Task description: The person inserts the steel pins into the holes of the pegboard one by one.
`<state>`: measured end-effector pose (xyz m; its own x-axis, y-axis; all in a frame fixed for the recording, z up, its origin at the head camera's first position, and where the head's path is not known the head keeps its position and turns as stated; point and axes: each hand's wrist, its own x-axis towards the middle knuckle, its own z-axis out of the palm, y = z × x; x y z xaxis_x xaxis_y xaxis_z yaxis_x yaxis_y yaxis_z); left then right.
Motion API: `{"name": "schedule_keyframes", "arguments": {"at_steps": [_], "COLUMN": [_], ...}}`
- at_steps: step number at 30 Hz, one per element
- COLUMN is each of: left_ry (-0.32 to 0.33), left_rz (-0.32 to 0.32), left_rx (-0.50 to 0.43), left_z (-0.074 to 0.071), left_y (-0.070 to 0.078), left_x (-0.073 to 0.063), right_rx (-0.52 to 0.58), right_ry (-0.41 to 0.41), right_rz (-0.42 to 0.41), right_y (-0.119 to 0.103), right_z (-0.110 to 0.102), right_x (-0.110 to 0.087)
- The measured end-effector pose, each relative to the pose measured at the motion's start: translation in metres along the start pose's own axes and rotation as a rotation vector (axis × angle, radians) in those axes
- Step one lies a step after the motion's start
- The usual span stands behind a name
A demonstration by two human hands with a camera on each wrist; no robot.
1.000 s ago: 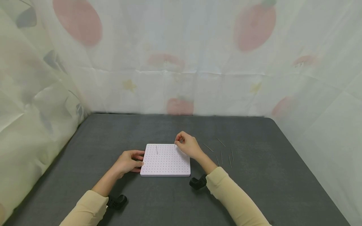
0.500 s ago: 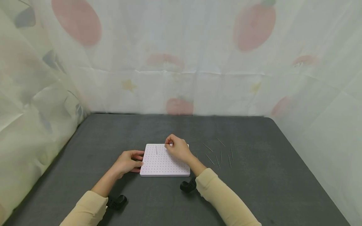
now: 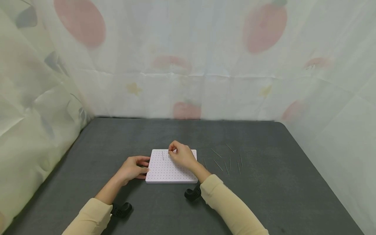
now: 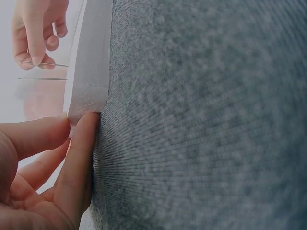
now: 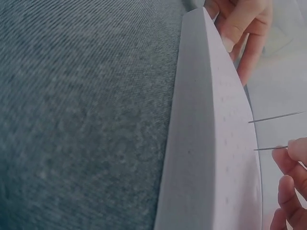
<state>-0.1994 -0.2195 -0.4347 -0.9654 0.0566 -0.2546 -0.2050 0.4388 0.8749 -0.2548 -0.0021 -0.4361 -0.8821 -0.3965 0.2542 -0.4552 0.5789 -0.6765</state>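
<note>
A white pegboard (image 3: 170, 174) with rows of small holes lies flat on the table. My left hand (image 3: 131, 168) pinches its left edge, the thumb (image 4: 43, 132) at the top face and fingers low on the side. My right hand (image 3: 182, 156), over the far part of the board, pinches a thin metal pin (image 5: 271, 148) between thumb and index finger. This pin points down, its lower tip right at the board's surface. Close to its left, another metal pin (image 3: 163, 156) stands upright in the board.
Several loose metal pins (image 3: 216, 153) lie scattered on the dark grey table (image 3: 279, 182) to the right of the board. A pale curtain (image 3: 229, 94) with fruit prints hangs behind the table's far edge, and more curtain hangs at both sides.
My right hand has moved left over the board with the pin, from the far right part to beside the standing pin. The left hand has stayed at the board's edge.
</note>
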Motion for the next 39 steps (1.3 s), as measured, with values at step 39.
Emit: {"name": "schedule_keyframes", "arguments": {"at_steps": [39], "left_ry": [0.019], "left_rz": [-0.002], "left_rx": [0.014], "left_z": [-0.004], "left_y": [-0.004], "left_x": [0.001], "right_rx": [-0.132], "right_ry": [-0.05], "right_rz": [-0.088], "right_y": [-0.002], "right_z": [-0.028], "right_x": [-0.002]}}
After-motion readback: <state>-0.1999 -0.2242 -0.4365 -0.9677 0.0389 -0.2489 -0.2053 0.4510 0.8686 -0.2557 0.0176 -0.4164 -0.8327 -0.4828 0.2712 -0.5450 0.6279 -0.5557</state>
